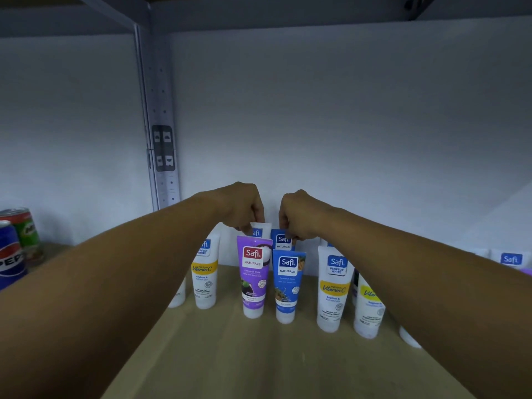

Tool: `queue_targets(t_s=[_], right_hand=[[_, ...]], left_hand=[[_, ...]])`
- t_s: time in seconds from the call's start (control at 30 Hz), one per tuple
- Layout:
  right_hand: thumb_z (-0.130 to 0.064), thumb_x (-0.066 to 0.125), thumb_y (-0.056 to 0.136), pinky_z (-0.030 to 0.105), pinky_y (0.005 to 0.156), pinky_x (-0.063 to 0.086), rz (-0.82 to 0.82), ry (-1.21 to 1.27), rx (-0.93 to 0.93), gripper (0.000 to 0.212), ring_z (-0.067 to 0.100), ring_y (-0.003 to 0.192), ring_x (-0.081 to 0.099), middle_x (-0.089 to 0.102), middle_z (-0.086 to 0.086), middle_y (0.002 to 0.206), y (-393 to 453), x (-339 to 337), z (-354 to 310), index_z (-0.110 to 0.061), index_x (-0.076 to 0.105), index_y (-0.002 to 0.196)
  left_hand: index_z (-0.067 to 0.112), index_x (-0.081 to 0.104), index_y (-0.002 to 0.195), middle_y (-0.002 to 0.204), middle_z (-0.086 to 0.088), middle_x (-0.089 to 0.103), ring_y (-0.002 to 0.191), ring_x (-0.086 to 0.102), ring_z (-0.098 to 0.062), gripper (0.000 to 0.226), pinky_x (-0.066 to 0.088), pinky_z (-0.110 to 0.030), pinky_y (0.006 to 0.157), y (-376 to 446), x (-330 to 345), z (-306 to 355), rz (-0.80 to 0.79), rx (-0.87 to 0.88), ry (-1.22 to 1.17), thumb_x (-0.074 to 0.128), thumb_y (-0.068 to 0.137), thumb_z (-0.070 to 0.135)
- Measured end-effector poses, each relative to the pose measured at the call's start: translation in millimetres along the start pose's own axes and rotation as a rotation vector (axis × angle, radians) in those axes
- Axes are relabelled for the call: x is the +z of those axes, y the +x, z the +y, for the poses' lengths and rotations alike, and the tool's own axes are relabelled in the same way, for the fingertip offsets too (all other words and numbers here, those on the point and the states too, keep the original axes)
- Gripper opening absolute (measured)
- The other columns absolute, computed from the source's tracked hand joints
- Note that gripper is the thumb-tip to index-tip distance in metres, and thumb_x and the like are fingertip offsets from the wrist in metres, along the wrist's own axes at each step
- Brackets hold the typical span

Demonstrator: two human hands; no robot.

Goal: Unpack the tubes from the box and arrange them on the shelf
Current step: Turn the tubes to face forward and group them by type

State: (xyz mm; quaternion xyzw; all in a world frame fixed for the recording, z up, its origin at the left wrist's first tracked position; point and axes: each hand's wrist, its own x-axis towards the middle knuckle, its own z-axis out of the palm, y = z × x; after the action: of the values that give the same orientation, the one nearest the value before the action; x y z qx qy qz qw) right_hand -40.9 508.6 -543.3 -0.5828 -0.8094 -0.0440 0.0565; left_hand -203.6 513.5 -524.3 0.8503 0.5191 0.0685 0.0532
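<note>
Tubes: my left hand (244,210) pinches the top of a white tube (260,229) in the back row; my right hand (296,216) pinches a blue tube (282,241) beside it.
Front row: purple tube (254,279), another blue tube (288,286), upright on the shelf (259,361).
Far left: drink cans (15,243).

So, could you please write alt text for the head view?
Both hands reach to the back of a wooden shelf: the left hand pinches a white tube, the right hand a blue tube, behind upright Safi tubes.
</note>
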Motion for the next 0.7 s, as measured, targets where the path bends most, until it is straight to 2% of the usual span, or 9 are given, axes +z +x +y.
queue_targets(t_s=[0.23,0.37,0.57,0.7], right_hand=[[-0.012,0.076,0.083,0.034,0.085,0.058,0.064,0.002,-0.009,0.026,0.023,0.096,0.067,0.067,0.013,0.110,-1.1,-7.3,3.0,-0.003,0.069,0.106],[-0.011,0.075,0.084,0.034,0.083,0.058,0.121,0.013,-0.020,0.021,0.023,0.093,0.067,0.067,0.013,0.107,-8.6,-32.5,2.2,-0.003,0.070,0.102],[-0.016,0.077,0.082,0.035,0.082,0.058,0.253,0.009,-0.036,0.022,0.022,0.092,0.066,0.068,0.010,0.105,-33.4,-94.7,-5.2,-0.006,0.071,0.100],[-0.016,0.078,0.081,0.032,0.079,0.057,0.305,0.005,-0.042,0.019,0.020,0.092,0.066,0.070,0.008,0.102,-64.4,-135.8,-13.8,-0.008,0.073,0.098]], left_hand=[[0.008,0.073,0.110,0.112,-0.006,0.073,0.090,0.067,-0.015,0.027,0.058,-0.032,0.087,0.2,-0.7,-1.0,0.110,-0.002,-0.005,0.075,0.084,0.011],[0.010,0.074,0.109,0.110,-0.004,0.073,0.091,0.067,-0.015,0.028,0.057,-0.030,0.089,-8.2,-22.6,3.7,0.201,-0.002,0.024,0.077,0.082,0.009],[0.012,0.076,0.105,0.107,-0.004,0.074,0.090,0.065,-0.013,0.026,0.052,-0.025,0.082,-36.6,-76.0,23.4,0.384,0.024,0.049,0.080,0.079,0.009],[0.014,0.076,0.102,0.105,-0.001,0.074,0.087,0.063,-0.011,0.024,0.048,-0.023,0.078,-65.8,-108.7,44.5,0.443,0.025,0.097,0.080,0.079,0.011]])
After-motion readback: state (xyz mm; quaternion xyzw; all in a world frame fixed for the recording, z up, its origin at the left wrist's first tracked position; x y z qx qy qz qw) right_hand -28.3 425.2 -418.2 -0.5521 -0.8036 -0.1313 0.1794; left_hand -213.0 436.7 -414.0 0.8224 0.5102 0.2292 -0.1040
